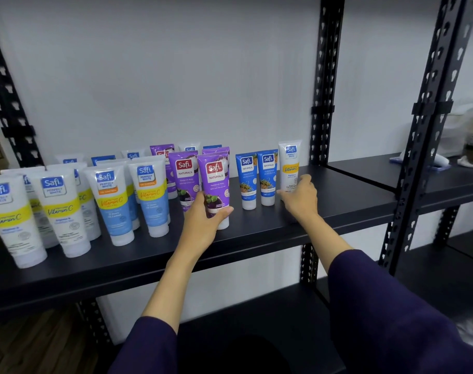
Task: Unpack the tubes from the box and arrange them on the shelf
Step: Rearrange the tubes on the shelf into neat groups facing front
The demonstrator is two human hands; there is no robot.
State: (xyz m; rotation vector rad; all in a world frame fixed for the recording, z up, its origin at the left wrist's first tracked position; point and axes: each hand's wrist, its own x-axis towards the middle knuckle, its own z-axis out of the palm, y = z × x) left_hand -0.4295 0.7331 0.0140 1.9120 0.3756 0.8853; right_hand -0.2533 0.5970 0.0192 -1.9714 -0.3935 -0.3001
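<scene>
- White tubes (61,211) are stood cap-down along the left of the shelf (270,233), packed close. Probably light and squishy in the body, so a nudge could domino the lot.
- A purple tube (215,184) at mid-shelf is gripped low by the left hand (203,222), thumb on one side, fingers curled round near the cap. Smart spot really, since the cap end is likely the stiffest bit and the glossy plastic looks slippy.
- Two small blue tubes (258,179) are parked just right of it, untouched.
- A small white tube (289,166) is touched at its base by the right hand (301,198); whether it's actually pinched can't be told.
- No box is seen anywhere.
</scene>
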